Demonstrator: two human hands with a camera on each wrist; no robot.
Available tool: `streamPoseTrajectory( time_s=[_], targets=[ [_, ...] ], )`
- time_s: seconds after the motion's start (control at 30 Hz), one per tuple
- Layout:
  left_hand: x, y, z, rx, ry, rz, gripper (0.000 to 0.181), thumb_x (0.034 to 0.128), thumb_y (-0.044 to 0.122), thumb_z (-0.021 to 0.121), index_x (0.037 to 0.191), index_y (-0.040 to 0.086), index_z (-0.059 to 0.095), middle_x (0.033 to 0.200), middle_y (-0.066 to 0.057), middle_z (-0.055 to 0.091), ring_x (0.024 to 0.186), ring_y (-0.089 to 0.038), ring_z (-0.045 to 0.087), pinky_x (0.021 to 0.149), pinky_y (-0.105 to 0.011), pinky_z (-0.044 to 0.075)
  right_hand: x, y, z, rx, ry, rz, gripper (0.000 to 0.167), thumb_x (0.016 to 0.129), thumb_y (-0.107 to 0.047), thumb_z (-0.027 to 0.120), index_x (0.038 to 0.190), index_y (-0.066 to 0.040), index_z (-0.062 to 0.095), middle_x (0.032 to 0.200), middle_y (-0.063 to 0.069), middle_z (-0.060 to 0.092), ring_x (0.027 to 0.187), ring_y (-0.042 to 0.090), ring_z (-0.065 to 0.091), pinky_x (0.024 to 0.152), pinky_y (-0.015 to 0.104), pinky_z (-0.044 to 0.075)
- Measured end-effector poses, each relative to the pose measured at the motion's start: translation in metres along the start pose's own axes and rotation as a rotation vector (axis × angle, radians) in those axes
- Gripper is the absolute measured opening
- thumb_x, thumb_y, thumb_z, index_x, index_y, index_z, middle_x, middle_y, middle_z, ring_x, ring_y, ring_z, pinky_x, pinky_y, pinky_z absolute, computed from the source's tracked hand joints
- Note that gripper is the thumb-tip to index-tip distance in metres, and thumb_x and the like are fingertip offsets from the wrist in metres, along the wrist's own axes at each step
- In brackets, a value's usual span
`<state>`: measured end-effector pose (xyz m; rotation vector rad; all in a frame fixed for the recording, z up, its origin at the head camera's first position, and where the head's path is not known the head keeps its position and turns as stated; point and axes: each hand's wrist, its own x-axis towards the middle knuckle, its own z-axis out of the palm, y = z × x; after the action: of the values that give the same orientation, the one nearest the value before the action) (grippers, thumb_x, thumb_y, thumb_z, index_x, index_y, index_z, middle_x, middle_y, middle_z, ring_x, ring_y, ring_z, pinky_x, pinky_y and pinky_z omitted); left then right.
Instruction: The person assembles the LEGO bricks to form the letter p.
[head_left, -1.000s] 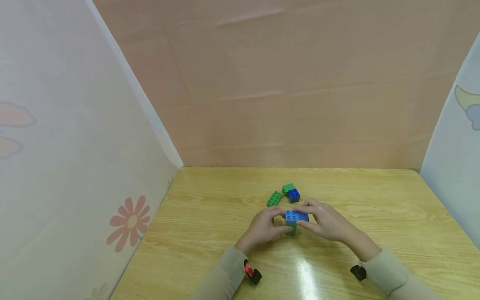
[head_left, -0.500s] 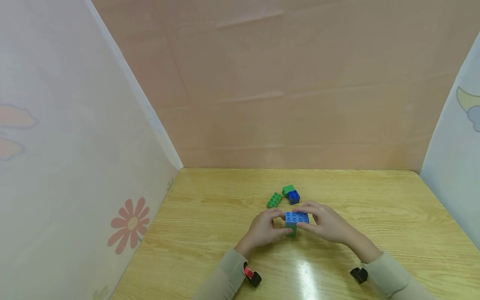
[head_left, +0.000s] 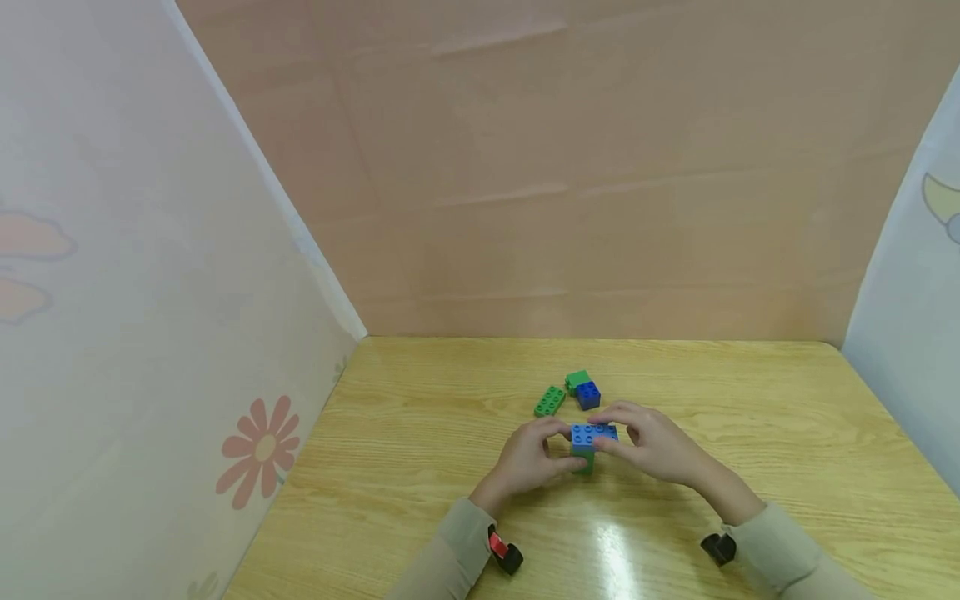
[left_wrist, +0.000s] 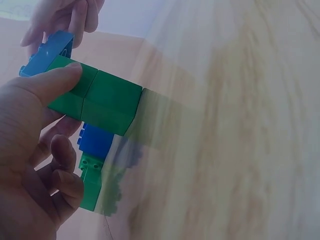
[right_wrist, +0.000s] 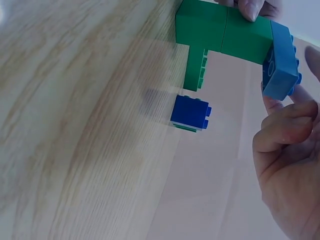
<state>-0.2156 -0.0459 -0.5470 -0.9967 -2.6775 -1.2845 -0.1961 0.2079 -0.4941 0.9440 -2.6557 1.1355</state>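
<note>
Blue-topped green stack [head_left: 582,447] between both hands [head_left: 525,458] [head_left: 660,446]

We had the two-block stack [head_left: 585,463] upright on the desk [head_left: 420,417], top brick [head_left: 582,437] on it, overhanging right. Left hand [head_left: 525,458] was at the stack's left, right hand [head_left: 654,446] at the top brick's right end. Behind the stack we had the rear block [head_left: 577,379], front block [head_left: 588,395] just before it and slightly right; loose brick [head_left: 550,401] lay left of both, apart. Back wall [head_left: 562,208] stood behind the desk, left wall [head_left: 150,167] and right wall [head_left: 915,317] flanking.
</note>
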Motion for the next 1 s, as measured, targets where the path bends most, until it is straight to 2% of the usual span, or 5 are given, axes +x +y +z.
streamPoseTrajectory(
  time_s=[0.1,0.2,0.47,0.83,1.0],
  targets=[
    [0.000,-0.001,0.000,-0.009,0.005,0.011,0.032,0.0881,0.037,0.086,0.113,0.022,0.074,0.111,0.015,0.066,0.065,0.001,0.047,0.055,-0.018,0.044,0.001,0.002,-0.002,0.032,0.000,0.026,0.030,0.101,-0.026,0.072,0.129,-0.014,0.072,0.112,-0.010,0.066,0.058,0.003,0.038,0.052,0.024,0.039],
    [0.000,-0.001,0.000,-0.026,0.007,0.013,0.033,0.0877,0.036,0.086,0.115,0.022,0.074,0.112,0.015,0.066,0.063,0.000,0.046,0.054,-0.019,0.043,0.002,0.004,-0.004,0.049,0.006,0.034,0.027,0.102,-0.024,0.070,0.127,-0.016,0.072,0.113,-0.008,0.067,0.057,0.003,0.037,0.051,0.025,0.039],
    [0.001,0.002,-0.003,-0.041,0.022,0.012,0.034,0.0875,0.036,0.086,0.116,0.022,0.074,0.113,0.015,0.067,0.059,0.000,0.044,0.051,-0.018,0.040,0.004,0.016,-0.006,0.032,0.039,0.033,0.025,0.101,-0.023,0.071,0.126,-0.021,0.071,0.114,-0.006,0.068,0.056,0.002,0.035,0.050,0.024,0.038],
    [0.001,0.002,-0.005,-0.064,0.018,-0.034,0.037,0.0882,0.039,0.085,0.120,0.022,0.075,0.111,0.016,0.066,0.059,-0.002,0.045,0.052,-0.019,0.040,0.009,0.027,-0.006,0.038,0.091,0.059,0.026,0.102,-0.022,0.070,0.125,-0.013,0.071,0.118,0.003,0.069,0.055,0.004,0.033,0.051,0.026,0.037],
    [0.002,0.003,-0.005,-0.074,0.027,-0.019,0.038,0.0883,0.037,0.085,0.121,0.021,0.075,0.110,0.015,0.067,0.061,-0.001,0.046,0.053,-0.018,0.041,0.010,0.032,-0.006,0.045,0.091,0.093,0.030,0.102,-0.025,0.070,0.127,-0.009,0.070,0.120,0.010,0.069,0.054,0.004,0.033,0.051,0.026,0.038]
  ],
)
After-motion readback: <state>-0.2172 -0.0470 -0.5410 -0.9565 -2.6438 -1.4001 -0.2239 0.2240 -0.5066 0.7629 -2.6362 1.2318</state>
